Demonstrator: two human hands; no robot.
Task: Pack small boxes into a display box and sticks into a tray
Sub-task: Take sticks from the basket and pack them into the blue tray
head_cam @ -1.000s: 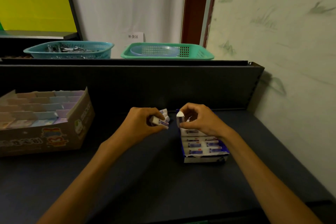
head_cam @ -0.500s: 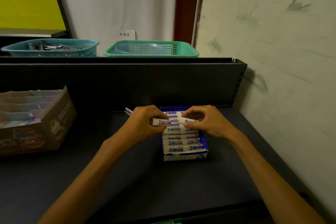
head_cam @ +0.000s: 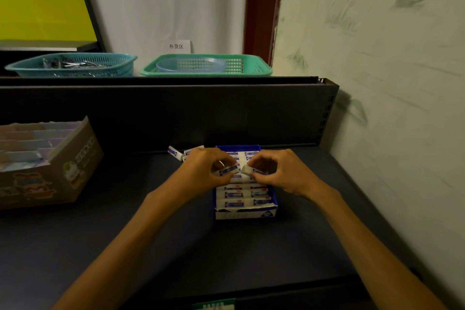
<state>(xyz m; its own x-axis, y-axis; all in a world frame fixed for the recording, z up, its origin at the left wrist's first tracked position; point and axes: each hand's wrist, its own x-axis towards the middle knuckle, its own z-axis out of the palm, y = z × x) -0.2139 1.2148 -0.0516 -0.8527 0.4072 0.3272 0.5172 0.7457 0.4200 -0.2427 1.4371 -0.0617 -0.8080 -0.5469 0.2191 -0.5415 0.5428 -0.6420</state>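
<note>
A blue-and-white display box (head_cam: 245,211) sits on the dark shelf, holding rows of small white boxes with blue labels (head_cam: 242,194). My left hand (head_cam: 201,171) pinches one small box (head_cam: 227,170) over the middle of the display box. My right hand (head_cam: 281,173) grips another small box (head_cam: 247,170), its white end facing the left one. The two held boxes nearly touch end to end. A few loose small boxes (head_cam: 176,153) lie on the shelf behind my left hand.
A brown cardboard carton (head_cam: 50,171) with pastel packs stands at the left. On the upper ledge sit a teal basket (head_cam: 73,65) with metal items and a green basket (head_cam: 206,65). A pale wall (head_cam: 390,83) closes the right side.
Both hands came together over the display box; the held small boxes now sit lower, end to end above its middle rows. The camera view shifted right, so the carton slid left.
</note>
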